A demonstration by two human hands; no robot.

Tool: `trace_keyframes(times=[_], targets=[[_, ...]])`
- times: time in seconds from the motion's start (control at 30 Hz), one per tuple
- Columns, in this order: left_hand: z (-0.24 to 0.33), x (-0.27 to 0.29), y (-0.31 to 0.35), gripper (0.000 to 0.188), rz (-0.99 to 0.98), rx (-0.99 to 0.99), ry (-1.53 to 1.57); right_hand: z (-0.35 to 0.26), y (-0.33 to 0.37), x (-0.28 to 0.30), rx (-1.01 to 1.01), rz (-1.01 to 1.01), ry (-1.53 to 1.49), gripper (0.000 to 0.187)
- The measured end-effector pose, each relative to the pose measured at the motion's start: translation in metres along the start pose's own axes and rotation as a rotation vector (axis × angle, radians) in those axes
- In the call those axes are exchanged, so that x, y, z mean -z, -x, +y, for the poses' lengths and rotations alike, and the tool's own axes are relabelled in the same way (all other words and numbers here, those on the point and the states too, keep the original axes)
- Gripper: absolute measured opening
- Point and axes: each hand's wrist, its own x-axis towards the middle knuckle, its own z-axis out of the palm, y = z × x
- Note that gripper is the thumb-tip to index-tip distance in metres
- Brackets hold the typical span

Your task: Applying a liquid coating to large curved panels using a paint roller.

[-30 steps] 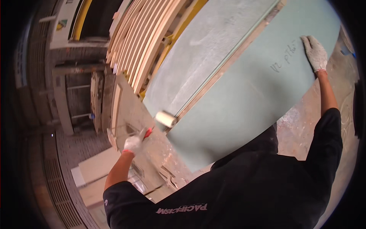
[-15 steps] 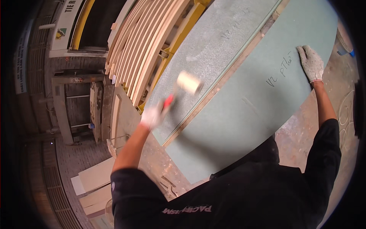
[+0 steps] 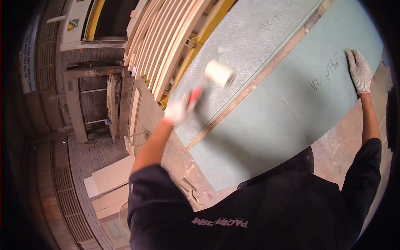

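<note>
My left hand (image 3: 176, 111), in a white glove, is closed round the red handle of a paint roller (image 3: 219, 73) with a cream sleeve. The roller is over the far green board (image 3: 243, 39), whose face has a wet-looking, mottled grey coat; whether it touches is hard to tell. A near green board (image 3: 266, 129), smooth and bearing handwriting, lies alongside, with a bare wooden strip (image 3: 250, 88) showing between the two. My right hand (image 3: 359, 71), also gloved, lies with its fingers stretched out on the near board's right edge.
Long pale wooden strips (image 3: 164, 37) are stacked beyond the far board, next to a yellow metal frame (image 3: 210, 25). Flat panels (image 3: 111, 177) lie at the lower left. A worn frame stand (image 3: 77, 104) is at the left, and scraps (image 3: 189, 187) litter the floor.
The whole view has shifted, so boards and both hands appear further right. The left hand still grips the roller over the coated board; the right hand stays on the near board's edge.
</note>
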Motion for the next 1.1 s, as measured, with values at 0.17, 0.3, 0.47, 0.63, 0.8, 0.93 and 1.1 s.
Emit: trace_keyframes(times=[0.17,0.3,0.47,0.63,0.8,0.93,1.1], targets=[[-0.063,-0.032,0.294,0.059,-0.442,0.571,0.004,0.007,-0.004,-0.009,-0.005,-0.056,0.036,0.042],[-0.058,-0.043,0.363,0.058,-0.209,0.779,0.129,0.019,-0.007,-0.016,0.047,0.018,0.012,0.046],[-0.071,-0.055,0.263,0.060,-0.211,0.482,0.041,0.005,-0.002,-0.010,0.015,-0.012,0.017,0.041],[-0.051,-0.010,0.016,0.053,0.010,0.130,-0.036,0.003,0.004,-0.006,0.009,0.050,0.064,0.037],[0.046,0.078,-0.213,0.047,0.067,-0.059,0.050,-0.010,0.005,-0.004,0.005,0.043,0.063,0.035],[0.082,0.084,-0.248,0.045,0.099,-0.114,0.091,-0.015,0.007,-0.004,0.031,0.047,0.023,0.034],[-0.031,-0.001,-0.054,0.051,0.021,-0.002,0.041,0.003,0.000,-0.001,0.025,0.021,-0.004,0.039]])
